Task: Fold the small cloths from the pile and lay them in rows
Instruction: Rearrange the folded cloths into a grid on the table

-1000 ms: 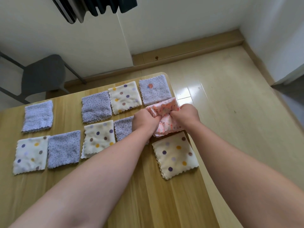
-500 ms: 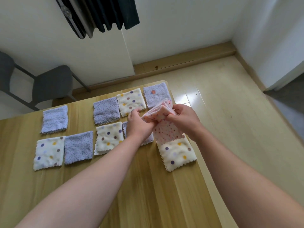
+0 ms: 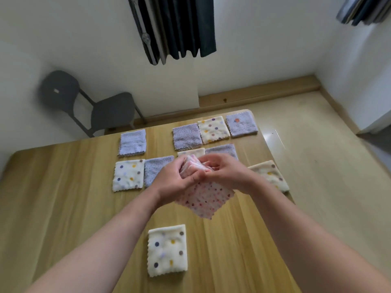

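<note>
While both hands are raised above the wooden table (image 3: 63, 187), the left hand (image 3: 175, 180) and the right hand (image 3: 226, 174) grasp the pink dotted cloth (image 3: 203, 199) between them. The fingers of each hand curl round its bunched upper part. Its lower part hangs free, corner down, clear of the tabletop.

Folded cloths lie in two rows behind the hands. The far row holds a lone lavender cloth (image 3: 132, 142), then a gap, then three cloths edge to edge, with a cream spotted cloth (image 3: 213, 129) in the middle. In the nearer row, a white spotted cloth (image 3: 128, 175) lies fully in view. The hands and the held cloth cover most of the remaining pieces in that row.

A cream cloth (image 3: 269, 174) lies at the table's right edge, partly behind the right forearm. Another folded cream cloth (image 3: 167, 250) lies alone, nearer the person, between the forearms. A grey chair (image 3: 105, 108) stands beyond the table, against the wall.
</note>
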Motion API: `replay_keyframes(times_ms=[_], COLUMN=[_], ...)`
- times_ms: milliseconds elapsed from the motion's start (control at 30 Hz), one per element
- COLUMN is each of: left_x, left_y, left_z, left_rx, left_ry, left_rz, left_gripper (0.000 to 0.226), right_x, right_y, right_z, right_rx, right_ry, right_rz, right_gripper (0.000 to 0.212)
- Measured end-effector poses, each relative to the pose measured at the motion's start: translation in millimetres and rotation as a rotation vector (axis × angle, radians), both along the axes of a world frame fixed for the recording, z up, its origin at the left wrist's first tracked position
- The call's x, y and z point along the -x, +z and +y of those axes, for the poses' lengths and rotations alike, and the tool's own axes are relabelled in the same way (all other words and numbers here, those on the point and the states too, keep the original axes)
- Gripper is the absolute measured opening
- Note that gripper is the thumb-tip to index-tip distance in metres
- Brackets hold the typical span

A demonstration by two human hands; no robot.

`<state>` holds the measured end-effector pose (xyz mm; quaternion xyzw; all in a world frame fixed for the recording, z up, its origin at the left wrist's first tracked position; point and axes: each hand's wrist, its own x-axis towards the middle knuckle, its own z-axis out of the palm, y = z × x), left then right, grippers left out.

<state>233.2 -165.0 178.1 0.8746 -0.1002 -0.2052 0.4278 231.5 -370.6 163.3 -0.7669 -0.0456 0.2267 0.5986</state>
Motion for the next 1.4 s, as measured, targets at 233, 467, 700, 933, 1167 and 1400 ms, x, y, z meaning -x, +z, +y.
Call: replay_keyframes(times_ms=[233, 467, 700, 933, 1167, 1400], left_x=[71.9, 130.8, 155.2, 171.3, 193.6, 193.2], left_y=[4.7, 9.3, 1.5, -14.2, -34.0, -69.9], left_z=[174.8, 350.4, 465.5, 524.0, 594.2, 685.4], left_rx=[-0.009, -0.034, 0.004, -0.321, -0.459, -0.411], left_ry=[0.107, 0.382, 0.631, 0.781, 0.843, 0.784], left_rz=[-0.111, -0.099, 0.016, 0.082, 0.16, 0.208], left_gripper=[0.058, 0.036, 0.038, 0.043, 0.047, 0.049], right_x=[52.2, 112.5, 138.4, 151.6, 160.4, 157.5], right_y=[19.9, 4.8, -5.7, -37.0, -61.0, -84.6], right_z=[176.9, 339.2, 470.4, 559.6, 632.7, 704.4], right_rx=[-0.017, -0.151, -0.469, -0.265, -0.041, -0.145], right_ry=[0.07, 0.155, -0.059, -0.153, -0.024, -0.021], right_rz=[0.083, 0.333, 0.575, 0.449, 0.357, 0.635], right_gripper=[0.043, 0.05, 0.044, 0.021, 0.03, 0.028])
